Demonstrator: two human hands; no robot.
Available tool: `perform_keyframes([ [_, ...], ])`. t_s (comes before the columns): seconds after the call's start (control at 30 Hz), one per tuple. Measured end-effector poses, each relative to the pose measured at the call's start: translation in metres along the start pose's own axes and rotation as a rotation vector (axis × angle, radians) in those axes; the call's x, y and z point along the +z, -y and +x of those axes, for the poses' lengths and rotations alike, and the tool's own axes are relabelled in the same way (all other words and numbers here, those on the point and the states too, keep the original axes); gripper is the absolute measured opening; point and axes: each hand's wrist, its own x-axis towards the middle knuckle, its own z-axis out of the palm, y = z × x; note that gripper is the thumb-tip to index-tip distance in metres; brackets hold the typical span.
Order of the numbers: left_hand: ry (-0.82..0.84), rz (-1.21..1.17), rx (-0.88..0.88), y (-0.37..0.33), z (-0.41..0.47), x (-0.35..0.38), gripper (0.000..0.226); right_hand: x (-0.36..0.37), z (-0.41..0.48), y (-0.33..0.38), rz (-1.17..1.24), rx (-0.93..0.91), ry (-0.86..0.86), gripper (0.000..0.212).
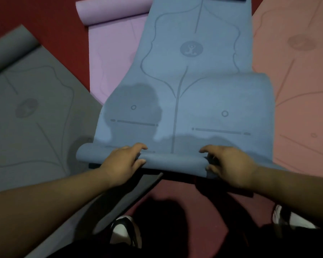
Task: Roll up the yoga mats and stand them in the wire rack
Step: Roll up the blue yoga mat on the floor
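Blue yoga mat [185, 90] lies flat on the red floor [45, 13], running from the top of the frame down to the middle. Its near end is curled into a small roll [172, 162], just below the middle of the frame. Dark lines, two little rings and a round picture are printed on the mat.

Both hands are on the roll. The left hand [123, 161] sits a bit left of the middle of the roll. Its fingers bend over the top and its thumb presses the near side, so it holds the roll. The right hand [229, 164] is at the right end of the roll. Its fingers are curled round that end and grip it. The flat part of the mat stretches away from the hands, toward the top of the frame.

A grey mat [35, 118] lies on the left, with a rolled end in the upper left. A purple mat [110, 53] lies in the upper middle, also with a rolled end at its top. The blue mat covers part of its right side. A pink mat [296, 81] lies on the right.

Two white and black shoes [123, 229] show at the bottom of the frame.
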Motion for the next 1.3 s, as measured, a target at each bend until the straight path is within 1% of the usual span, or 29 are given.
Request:
perform_keyframes([
  [0.13, -0.030, 0.028, 0.038, -0.022, -0.002, -0.035, 0.042, -0.049, 0.006, 0.010, 0.045, 0.048, 0.065, 0.048],
  [0.23, -0.023, 0.040, 0.048, -0.039, -0.004, -0.063, 0.042, -0.079, 0.002, 0.018, -0.018, 0.034, 0.067, 0.042],
  [0.37, -0.074, 0.004, 0.050, -0.063, -0.002, -0.099, 0.040, -0.131, -0.007, 0.027, -0.055, 0.030, -0.003, 0.036],
  [0.47, -0.119, -0.036, 0.051, -0.084, 0.003, -0.118, 0.036, -0.172, -0.018, 0.032, -0.112, 0.003, -0.027, 0.040],
  [0.53, -0.120, -0.068, 0.059, -0.098, 0.006, -0.122, 0.033, -0.191, -0.028, 0.029, -0.151, 0.004, -0.039, 0.043],
  [0.6, -0.093, -0.103, 0.071, -0.114, 0.007, -0.121, 0.033, -0.200, -0.040, 0.019, -0.137, 0.011, -0.037, 0.045],
  [0.7, 0.007, -0.072, 0.111, -0.139, 0.004, -0.105, 0.038, -0.180, -0.069, -0.010, -0.039, 0.033, 0.020, 0.044],
  [0.83, 0.148, 0.003, 0.130, -0.153, 0.008, -0.059, 0.043, -0.102, -0.098, -0.058, 0.102, 0.098, 0.049, 0.043],
  [0.93, 0.215, -0.013, 0.076, -0.147, 0.013, -0.022, 0.047, -0.051, -0.103, -0.081, 0.196, 0.152, 0.014, 0.040],
  [1.03, 0.253, -0.046, 0.009, -0.128, 0.006, 0.008, 0.044, -0.021, -0.095, -0.092, 0.269, 0.135, -0.025, 0.037],
  [1.17, 0.260, -0.053, -0.021, -0.109, -0.011, 0.043, 0.038, 0.006, -0.084, -0.101, 0.274, 0.088, 0.022, 0.029],
  [1.3, 0.297, -0.016, -0.026, -0.104, -0.005, 0.064, 0.035, 0.023, -0.080, -0.108, 0.208, 0.083, 0.077, 0.020],
])
